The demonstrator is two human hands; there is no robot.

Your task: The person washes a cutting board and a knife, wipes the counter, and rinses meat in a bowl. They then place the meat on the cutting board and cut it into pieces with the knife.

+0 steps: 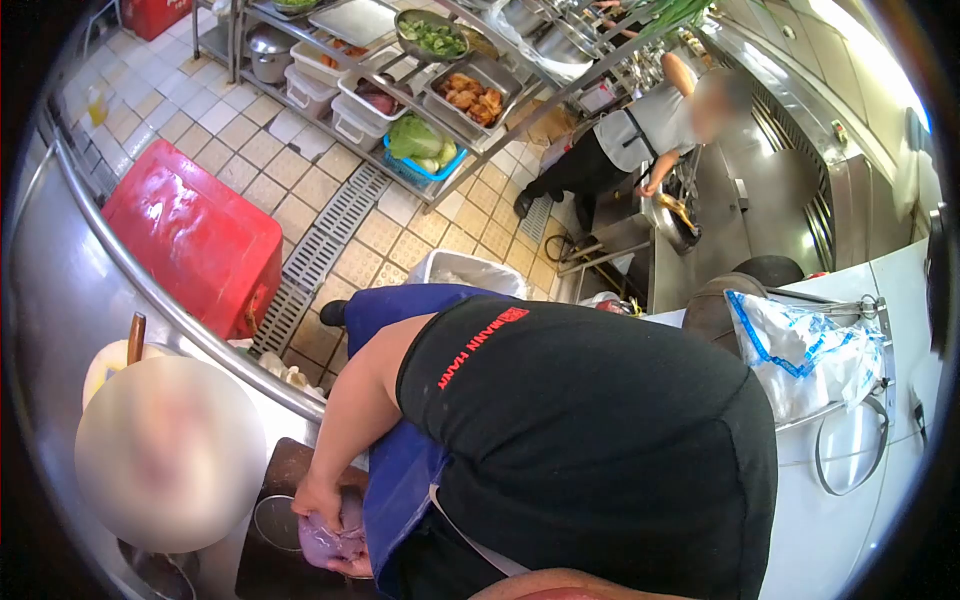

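Observation:
My right hand (322,498) grips a glossy purple, wet-looking lump (330,542) from above, over a dark cutting board (262,565). I cannot tell what the lump is. Under its lower edge show the curled fingers of my left hand (352,567); the rest of that hand is hidden behind my blue apron (402,500). Beside the lump a thin round rim (277,523) lies over the board. Left of the board is a large pale round shape (170,455), blurred, with a brown handle (137,338) upright behind it.
A red bin (200,235) stands beyond the steel counter rail (190,325). Shelves hold a tray of orange-brown food (468,98) and a blue basket of greens (420,145). A co-worker (625,140) stands at a pan (677,220). Behind me lies a plastic bag (800,350).

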